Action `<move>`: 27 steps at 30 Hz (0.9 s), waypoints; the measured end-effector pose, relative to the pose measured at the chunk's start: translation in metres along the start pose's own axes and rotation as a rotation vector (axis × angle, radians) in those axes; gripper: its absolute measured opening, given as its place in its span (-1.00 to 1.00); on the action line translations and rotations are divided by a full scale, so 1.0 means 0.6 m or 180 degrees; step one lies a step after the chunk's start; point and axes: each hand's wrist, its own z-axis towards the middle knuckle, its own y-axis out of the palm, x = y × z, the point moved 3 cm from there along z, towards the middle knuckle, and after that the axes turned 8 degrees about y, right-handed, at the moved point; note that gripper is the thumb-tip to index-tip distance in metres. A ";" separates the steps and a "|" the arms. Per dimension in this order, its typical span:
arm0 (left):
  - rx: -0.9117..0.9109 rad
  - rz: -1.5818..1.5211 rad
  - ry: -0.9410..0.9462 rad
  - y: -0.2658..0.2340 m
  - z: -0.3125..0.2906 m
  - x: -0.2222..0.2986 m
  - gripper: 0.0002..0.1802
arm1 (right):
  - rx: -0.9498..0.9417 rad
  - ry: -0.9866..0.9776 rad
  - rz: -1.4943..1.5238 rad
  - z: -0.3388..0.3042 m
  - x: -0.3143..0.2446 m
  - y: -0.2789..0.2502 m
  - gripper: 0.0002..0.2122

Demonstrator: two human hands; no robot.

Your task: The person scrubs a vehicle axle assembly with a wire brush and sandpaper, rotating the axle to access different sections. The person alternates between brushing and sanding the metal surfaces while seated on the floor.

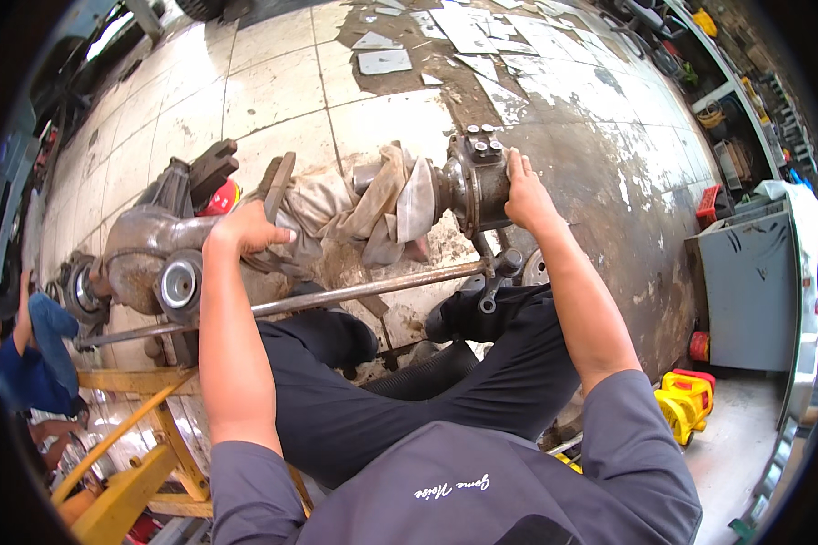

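Note:
A large greasy vehicle axle (141, 241) lies across in front of me, with a dirty cloth (341, 213) wrapped around its middle. At its right end sits a round metal hub (482, 186) with several shiny studs on top. My right hand (529, 195) lies along the hub's right side, fingers stretched out and touching it. My left hand (245, 229) is closed at the axle beside the cloth, its thumb pointing right. An upright flat metal bracket (279, 186) rises just beyond it. What those fingers grip is hidden. A long steel rod (373, 285) runs across nearer to me.
A yellow stand (177, 454) is at lower left, near another person in blue (41, 354). Broken tiles (384, 62) lie on the floor ahead. To the right are a grey metal cabinet (745, 286) and a yellow-red object (684, 404). A black corrugated hose (427, 374) lies between my legs.

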 end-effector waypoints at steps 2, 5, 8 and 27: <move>-0.0052 0.0014 -0.0023 0.004 0.007 -0.012 -0.29 | -0.0422 0.0149 0.0418 0.003 -0.001 -0.011 -0.20; -0.0120 0.0116 -0.0054 0.000 0.000 0.005 -0.31 | -0.0713 0.0128 0.0420 -0.009 -0.011 -0.030 -0.19; 0.0080 0.0131 0.0092 0.000 0.005 -0.003 -0.33 | -0.0601 0.0061 0.0803 0.010 0.012 -0.020 -0.21; 0.0095 0.0141 0.0027 0.001 0.004 -0.001 -0.30 | -0.1492 0.0858 0.2210 0.006 -0.002 -0.076 -0.46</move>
